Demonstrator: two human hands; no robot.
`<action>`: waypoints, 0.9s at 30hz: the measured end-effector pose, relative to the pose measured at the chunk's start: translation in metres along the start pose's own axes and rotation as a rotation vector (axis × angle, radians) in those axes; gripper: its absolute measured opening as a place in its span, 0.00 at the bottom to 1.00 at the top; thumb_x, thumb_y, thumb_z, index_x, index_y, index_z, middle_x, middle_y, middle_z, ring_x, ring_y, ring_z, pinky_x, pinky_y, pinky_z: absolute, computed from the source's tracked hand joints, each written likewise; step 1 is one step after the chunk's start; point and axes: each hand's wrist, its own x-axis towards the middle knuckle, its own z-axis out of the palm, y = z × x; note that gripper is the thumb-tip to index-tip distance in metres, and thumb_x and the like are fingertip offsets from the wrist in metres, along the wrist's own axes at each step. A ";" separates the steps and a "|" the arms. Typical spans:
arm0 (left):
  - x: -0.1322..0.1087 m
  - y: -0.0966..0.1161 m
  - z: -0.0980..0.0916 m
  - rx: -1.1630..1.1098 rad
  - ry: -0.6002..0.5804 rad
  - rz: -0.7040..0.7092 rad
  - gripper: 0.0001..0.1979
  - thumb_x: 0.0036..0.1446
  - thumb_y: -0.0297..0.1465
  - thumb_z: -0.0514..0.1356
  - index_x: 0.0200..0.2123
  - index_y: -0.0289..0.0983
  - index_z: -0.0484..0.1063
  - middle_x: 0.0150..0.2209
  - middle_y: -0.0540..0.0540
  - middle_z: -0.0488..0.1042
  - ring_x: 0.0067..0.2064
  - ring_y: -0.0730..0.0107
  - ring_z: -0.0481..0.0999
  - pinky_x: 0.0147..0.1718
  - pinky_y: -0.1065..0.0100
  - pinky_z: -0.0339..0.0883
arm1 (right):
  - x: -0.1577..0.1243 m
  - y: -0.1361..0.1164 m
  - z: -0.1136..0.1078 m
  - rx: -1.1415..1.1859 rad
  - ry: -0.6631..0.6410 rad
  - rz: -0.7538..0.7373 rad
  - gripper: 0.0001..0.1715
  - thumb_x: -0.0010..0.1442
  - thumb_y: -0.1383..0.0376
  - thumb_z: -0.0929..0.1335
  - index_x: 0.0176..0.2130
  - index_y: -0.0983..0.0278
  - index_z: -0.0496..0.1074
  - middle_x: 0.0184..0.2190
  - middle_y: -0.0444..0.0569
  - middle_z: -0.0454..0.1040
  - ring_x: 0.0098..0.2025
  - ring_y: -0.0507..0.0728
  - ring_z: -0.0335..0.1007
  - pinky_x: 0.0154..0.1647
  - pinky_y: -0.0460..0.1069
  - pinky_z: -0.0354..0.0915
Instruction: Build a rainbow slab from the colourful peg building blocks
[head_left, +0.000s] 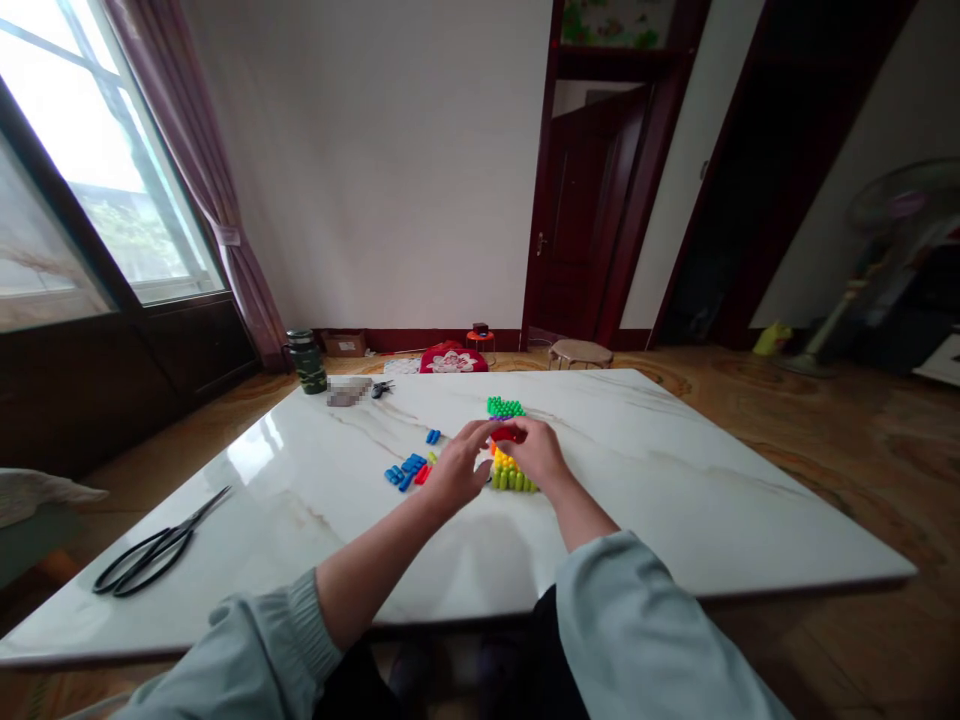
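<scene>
My left hand [457, 464] reaches over the marble-topped table with its thumb and fingers apart, beside a block of small, shiny, capsule-shaped pieces. From the other side my right hand [534, 450] bends its fingers round some red pieces [507, 434] in that block; its fingertips are partly hidden. Bright green pieces [506, 407] form the far end, with a strip of purple behind my fingers. Yellow pieces [504, 459] and yellow-green pieces [514, 480] lie on the near side. Left of my left hand are loose blue pieces [405, 471] and a few red ones [423, 474].
Long-handled black scissors [154, 555] lie at the table's left. A camouflage flask [307, 362], a blurred-out item [348, 391] and small dark pliers [382, 388] stand or lie at the far left. Beyond the table are a stool [580, 353] and a fan [847, 280].
</scene>
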 end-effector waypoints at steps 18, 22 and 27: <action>-0.058 -0.079 0.060 0.255 -0.218 -0.218 0.26 0.58 0.29 0.53 0.60 0.40 0.64 0.64 0.41 0.61 0.64 0.54 0.59 0.62 0.53 0.53 | -0.092 0.147 -0.039 -0.261 0.255 0.345 0.17 0.51 0.53 0.64 0.37 0.60 0.72 0.32 0.51 0.78 0.32 0.61 0.73 0.34 0.52 0.66; -0.044 -0.091 0.069 0.328 -0.167 -0.402 0.30 0.60 0.34 0.53 0.65 0.40 0.55 0.67 0.42 0.54 0.66 0.52 0.54 0.62 0.49 0.50 | -0.085 0.146 -0.037 -0.431 0.188 0.278 0.18 0.54 0.57 0.62 0.43 0.59 0.72 0.38 0.50 0.78 0.34 0.58 0.74 0.34 0.50 0.65; -0.038 -0.100 0.086 0.428 0.004 -0.466 0.27 0.61 0.34 0.54 0.63 0.41 0.59 0.65 0.43 0.60 0.64 0.52 0.58 0.61 0.48 0.51 | -0.077 0.149 -0.035 -0.569 0.198 0.082 0.20 0.58 0.57 0.63 0.48 0.60 0.70 0.46 0.50 0.73 0.36 0.56 0.73 0.33 0.49 0.66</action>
